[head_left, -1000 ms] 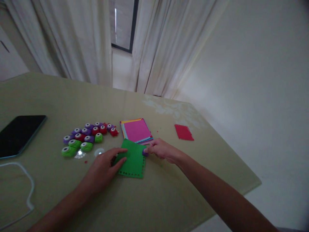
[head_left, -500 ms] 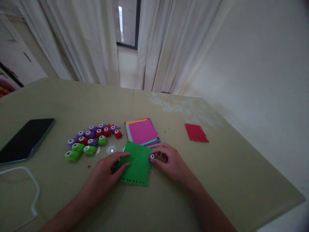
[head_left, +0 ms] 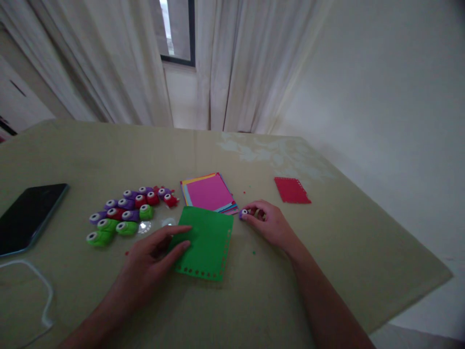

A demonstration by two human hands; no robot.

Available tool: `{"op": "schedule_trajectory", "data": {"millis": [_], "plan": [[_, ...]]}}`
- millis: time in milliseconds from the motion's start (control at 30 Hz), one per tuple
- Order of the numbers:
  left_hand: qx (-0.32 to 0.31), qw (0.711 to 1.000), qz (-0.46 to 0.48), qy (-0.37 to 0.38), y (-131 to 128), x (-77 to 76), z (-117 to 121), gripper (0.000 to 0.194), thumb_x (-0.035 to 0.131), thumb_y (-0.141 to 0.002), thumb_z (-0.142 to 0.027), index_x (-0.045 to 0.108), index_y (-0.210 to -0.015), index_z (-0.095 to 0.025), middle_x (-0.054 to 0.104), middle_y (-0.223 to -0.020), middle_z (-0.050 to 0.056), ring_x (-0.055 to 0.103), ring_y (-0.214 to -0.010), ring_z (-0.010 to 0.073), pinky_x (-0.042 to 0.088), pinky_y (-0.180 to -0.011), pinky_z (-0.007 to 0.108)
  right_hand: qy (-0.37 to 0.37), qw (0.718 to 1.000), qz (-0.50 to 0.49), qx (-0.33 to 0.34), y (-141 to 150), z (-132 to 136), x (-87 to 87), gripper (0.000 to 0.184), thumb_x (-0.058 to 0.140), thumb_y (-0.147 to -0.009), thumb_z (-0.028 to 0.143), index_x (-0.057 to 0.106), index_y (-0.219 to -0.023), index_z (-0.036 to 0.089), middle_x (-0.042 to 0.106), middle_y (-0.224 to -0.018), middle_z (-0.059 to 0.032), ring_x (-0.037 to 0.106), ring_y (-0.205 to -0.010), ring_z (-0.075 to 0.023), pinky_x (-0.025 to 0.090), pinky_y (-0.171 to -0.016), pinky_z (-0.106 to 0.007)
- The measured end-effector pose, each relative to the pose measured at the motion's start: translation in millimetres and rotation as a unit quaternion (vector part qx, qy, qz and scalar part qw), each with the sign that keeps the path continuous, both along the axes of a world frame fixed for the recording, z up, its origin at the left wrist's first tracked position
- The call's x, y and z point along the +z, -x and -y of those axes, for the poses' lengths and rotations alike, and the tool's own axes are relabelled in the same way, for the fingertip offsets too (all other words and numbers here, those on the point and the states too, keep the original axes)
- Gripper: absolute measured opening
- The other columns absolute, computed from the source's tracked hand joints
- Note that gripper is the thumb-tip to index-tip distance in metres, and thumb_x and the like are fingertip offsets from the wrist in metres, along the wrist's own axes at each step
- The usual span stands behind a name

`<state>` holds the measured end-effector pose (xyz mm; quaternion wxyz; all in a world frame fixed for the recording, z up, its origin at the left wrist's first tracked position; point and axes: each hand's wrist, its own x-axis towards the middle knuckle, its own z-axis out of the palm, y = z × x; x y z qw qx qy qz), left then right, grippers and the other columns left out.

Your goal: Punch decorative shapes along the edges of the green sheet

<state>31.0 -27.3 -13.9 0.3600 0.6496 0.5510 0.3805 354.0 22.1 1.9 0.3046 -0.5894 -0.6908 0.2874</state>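
Observation:
My left hand [head_left: 152,254] grips the left edge of a green paper sheet [head_left: 206,237], thumb and forefinger on top, other fingers hidden beneath. Small holes line the sheet's bottom and right edges. Just off its upper right corner, my right hand [head_left: 269,223] pinches a small purple figure with one round eye [head_left: 243,214]. A loose green dot [head_left: 254,252] lies on the table right of the sheet. Behind it rests a stack of coloured paper squares [head_left: 209,191], pink on top.
Several green, purple and red one-eyed figures [head_left: 127,203] stand in rows at the left, near clear round discs [head_left: 144,227]. A red sheet with a holed edge [head_left: 292,190] lies right. A dark phone [head_left: 31,213] and white cable [head_left: 45,291] are far left.
My right hand has moved the purple figure off the green sheet's right edge, up and to the right. A green dot now shows on the table. My left hand still holds the sheet.

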Motion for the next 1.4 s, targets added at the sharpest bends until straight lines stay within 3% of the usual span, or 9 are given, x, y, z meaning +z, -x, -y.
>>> {"op": "schedule_trajectory", "data": {"millis": [300, 533, 700, 833, 933, 1033, 1167, 1300, 1400], "plan": [[0.030, 0.996, 0.037, -0.069, 3, 9.4, 8, 0.029, 0.079, -0.085, -0.050, 0.081, -0.108, -0.032, 0.081, -0.106, 0.000, 0.076, -0.087, 0.0203, 0.064, -0.075, 0.027, -0.024, 0.996, -0.025, -0.085, -13, -12, -11.6, 0.032, 0.076, -0.086, 0.045, 0.079, -0.099, 0.016, 0.070, -0.079, -0.0042, 0.055, -0.066, -0.0163, 0.043, -0.061, -0.029], [-0.012, 1.000, -0.002, -0.025, -1, 8.7, 6, 0.032, 0.073, -0.089, -0.050, 0.080, -0.114, -0.031, 0.080, -0.111, 0.002, 0.073, -0.094, 0.0234, 0.060, -0.079, 0.030, -0.057, 0.990, -0.026, -0.128, -11, -26, -21.0, 0.042, 0.068, -0.091, 0.051, 0.077, -0.106, 0.014, 0.070, -0.075, -0.0055, 0.059, -0.066, -0.0191, 0.045, -0.061, -0.030], [-0.051, 0.997, -0.059, 0.024, -5, 8.7, -1, 0.034, 0.069, -0.091, -0.051, 0.081, -0.111, -0.026, 0.078, -0.084, 0.002, 0.063, -0.066, 0.0191, 0.048, -0.059, 0.028, -0.132, 0.972, 0.005, -0.193, -1, -24, -24.7, 0.057, 0.068, -0.091, 0.049, 0.065, -0.134, 0.012, 0.072, -0.084, -0.0050, 0.056, -0.060, -0.0165, 0.047, -0.064, -0.030], [-0.053, 0.995, -0.078, 0.034, -3, 12.0, -3, 0.030, 0.067, -0.092, -0.049, 0.083, -0.102, -0.025, 0.080, -0.086, 0.002, 0.066, -0.069, 0.0206, 0.048, -0.064, 0.030, -0.190, 0.973, 0.006, -0.127, 36, -6, -7.2, 0.036, 0.065, -0.098, 0.041, 0.069, -0.122, 0.015, 0.069, -0.085, -0.0034, 0.056, -0.062, -0.0152, 0.048, -0.067, -0.029], [-0.059, 0.994, -0.094, 0.019, -2, 12.6, -3, 0.026, 0.066, -0.093, -0.044, 0.082, -0.099, -0.025, 0.082, -0.089, 0.002, 0.069, -0.073, 0.0222, 0.050, -0.069, 0.032, -0.182, 0.982, 0.049, 0.017, 86, -3, 8.8, 0.024, 0.062, -0.102, 0.038, 0.072, -0.110, 0.018, 0.072, -0.095, -0.0064, 0.065, -0.081, -0.0180, 0.049, -0.079, -0.029], [-0.074, 0.992, -0.102, -0.006, -3, 12.7, -4, 0.021, 0.065, -0.092, -0.035, 0.081, -0.097, -0.023, 0.083, -0.093, 0.004, 0.073, -0.080, 0.0241, 0.051, -0.075, 0.033, -0.150, 0.975, 0.121, 0.106, 143, -19, 15.3, 0.032, 0.068, -0.099, 0.045, 0.069, -0.115, 0.017, 0.073, -0.113, -0.0108, 0.066, -0.104, -0.0240, 0.049, -0.092, -0.034], [-0.086, 0.991, -0.101, -0.008, -2, 15.4, -4, 0.021, 0.063, -0.092, -0.030, 0.079, -0.101, -0.020, 0.083, -0.099, 0.006, 0.074, -0.085, 0.0260, 0.051, -0.077, 0.035, -0.121, 0.967, 0.197, 0.111, 201, -51, 10.9, 0.037, 0.073, -0.093, 0.045, 0.063, -0.117, 0.019, 0.072, -0.117, -0.0126, 0.065, -0.109, -0.0278, 0.050, -0.092, -0.037], [-0.073, 0.991, -0.108, -0.004, 0, 16.4, -4, 0.027, 0.061, -0.092, -0.031, 0.076, -0.111, -0.019, 0.082, -0.097, 0.008, 0.073, -0.082, 0.0262, 0.050, -0.072, 0.035, -0.115, 0.964, 0.212, 0.109, 210, -64, 13.6, 0.018, 0.067, -0.092, 0.024, 0.065, -0.110, 0.018, 0.075, -0.103, -0.0113, 0.068, -0.099, -0.0273, 0.051, -0.083, -0.036], [-0.036, 0.993, -0.111, 0.010, 2, 12.9, -6, 0.048, 0.061, -0.092, -0.037, 0.067, -0.134, -0.015, 0.077, -0.083, 0.006, 0.071, -0.076, 0.0264, 0.048, -0.066, 0.034, -0.135, 0.979, 0.119, 0.092, 176, -53, 21.3, 0.021, 0.071, -0.091, 0.027, 0.066, -0.111, 0.021, 0.076, -0.103, -0.0067, 0.070, -0.097, -0.0225, 0.052, -0.084, -0.033]]}}
